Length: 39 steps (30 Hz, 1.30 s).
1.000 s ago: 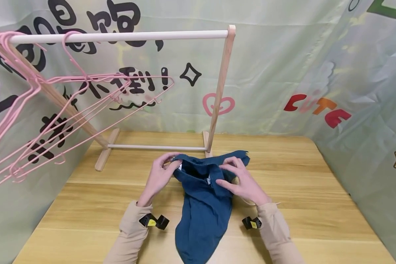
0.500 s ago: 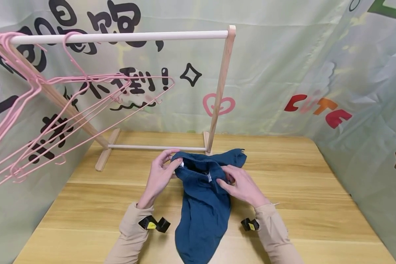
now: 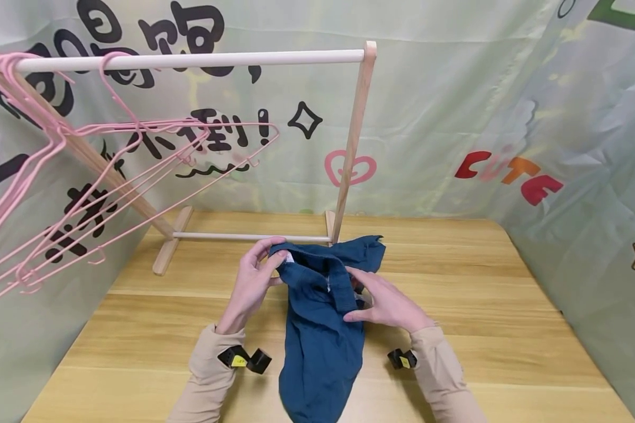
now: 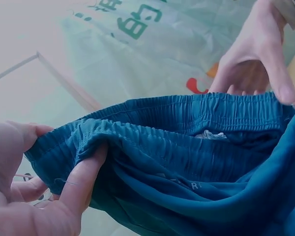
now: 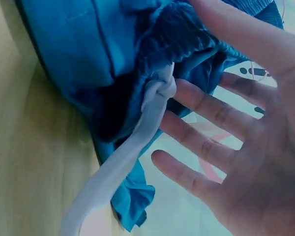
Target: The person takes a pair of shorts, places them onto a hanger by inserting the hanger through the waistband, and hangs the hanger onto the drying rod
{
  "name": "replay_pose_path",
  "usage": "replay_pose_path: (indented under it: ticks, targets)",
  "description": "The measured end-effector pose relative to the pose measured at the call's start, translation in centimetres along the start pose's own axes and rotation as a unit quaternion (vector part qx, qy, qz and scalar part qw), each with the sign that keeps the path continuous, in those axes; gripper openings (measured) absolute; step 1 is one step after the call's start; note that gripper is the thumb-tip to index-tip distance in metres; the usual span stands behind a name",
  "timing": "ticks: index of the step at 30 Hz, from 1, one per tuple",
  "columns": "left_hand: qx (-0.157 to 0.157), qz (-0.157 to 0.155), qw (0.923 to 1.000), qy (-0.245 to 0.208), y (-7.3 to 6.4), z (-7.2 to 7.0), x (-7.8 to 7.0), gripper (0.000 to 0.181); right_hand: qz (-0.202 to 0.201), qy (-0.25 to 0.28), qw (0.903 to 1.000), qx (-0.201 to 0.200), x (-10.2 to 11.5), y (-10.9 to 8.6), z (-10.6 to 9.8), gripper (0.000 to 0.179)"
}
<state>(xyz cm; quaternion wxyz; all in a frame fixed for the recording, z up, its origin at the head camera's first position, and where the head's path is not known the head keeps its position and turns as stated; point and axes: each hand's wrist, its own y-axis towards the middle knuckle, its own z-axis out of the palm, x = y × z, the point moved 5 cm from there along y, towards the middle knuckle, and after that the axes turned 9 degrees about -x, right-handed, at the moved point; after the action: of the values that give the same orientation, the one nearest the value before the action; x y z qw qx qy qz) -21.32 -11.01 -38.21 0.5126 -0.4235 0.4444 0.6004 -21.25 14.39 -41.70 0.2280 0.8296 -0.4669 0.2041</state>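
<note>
Dark blue pants (image 3: 320,352) with a gathered elastic waistband (image 4: 231,110) lie bunched on the table, one leg toward me and the other toward the back right. My left hand (image 3: 250,288) pinches the waistband's left end, near a white label (image 3: 288,257). At the opposite end my right hand (image 3: 388,302) has its fingers spread and extended, thumb in front of the band and fingertips behind it. A knotted white drawstring (image 5: 119,164) hangs out of the waist beside those fingertips in the right wrist view.
A wooden rack (image 3: 349,141) with a white top bar (image 3: 217,59) stands behind the pants. Several pink hangers (image 3: 137,126) hang from its left part and reach out toward me. Printed fabric (image 3: 428,106) encloses the wooden table (image 3: 481,329) at the back and sides.
The waistband and back leg have shifted slightly left, and my left hand has moved slightly left with them. My right hand's fingers have loosened and spread at the right end of the band.
</note>
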Motion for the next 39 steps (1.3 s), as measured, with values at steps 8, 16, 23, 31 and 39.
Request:
replay_pose_path:
  ticks: [8,16,23,31,39]
  targets:
    - [0.031,-0.001,0.9993,-0.021,-0.1,0.1,-0.2,0.031,-0.033,0.007,0.9994,-0.005,-0.1,0.2,0.1,0.084]
    - [0.058,0.011,0.9977,-0.032,-0.2,0.2,-0.4,0.041,-0.053,0.021,0.9972,-0.048,-0.3,0.4,0.1,0.075]
    - [0.056,0.046,0.9957,-0.058,-0.2,-0.2,-1.2,0.042,-0.056,0.019,0.9863,-0.154,-0.8,0.6,-0.9,0.038]
    - [-0.003,0.075,0.9955,-0.059,-0.1,-1.3,-2.6,0.038,-0.012,0.035,0.9357,-0.351,-1.8,0.3,-4.0,0.024]
    - [-0.077,0.156,0.9821,0.073,1.3,-1.4,-5.5,0.029,0.035,0.059,0.9050,-0.420,-0.9,1.7,-9.1,0.020]
